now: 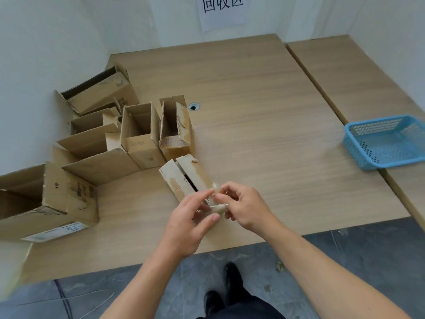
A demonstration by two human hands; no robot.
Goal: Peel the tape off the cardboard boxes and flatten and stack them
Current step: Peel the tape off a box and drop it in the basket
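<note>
Step in hand: tape removal on the small brown cardboard box (184,178), probably the tail end of it. Both hands are working a crumpled wad of clear tape (217,207) just above the box's near end. The left hand (190,224) and right hand (246,208) are sitting close together, each pinching the wad with thumb and fingertips. Cannot tell whether a strand is running from the wad to the box; it's blurry there. The box is lying on its side on the light wooden table (253,100), its flaps parting along a dark slit and torn pale patches showing on the cardboard.

Next move, as a judgement: balling the wad up and dropping it, likely into the blue plastic mesh basket (358,155) sitting well apart at the right. After that comes pressing this box flat. The tape is probably clinging to the fingers, so letting go is likely needing a peel with the other hand.

Around: two open upright cardboard boxes (140,134) are standing just behind the small box, so flattening away from the body is risking a knock. A bigger open brown carton (57,199) is lying at the left with more boxes behind it. None is looking flattened, and no stack is showing. A white paper sign (220,10) is hanging on the wall and a round cable hole (193,107) is sitting in the tabletop.
</note>
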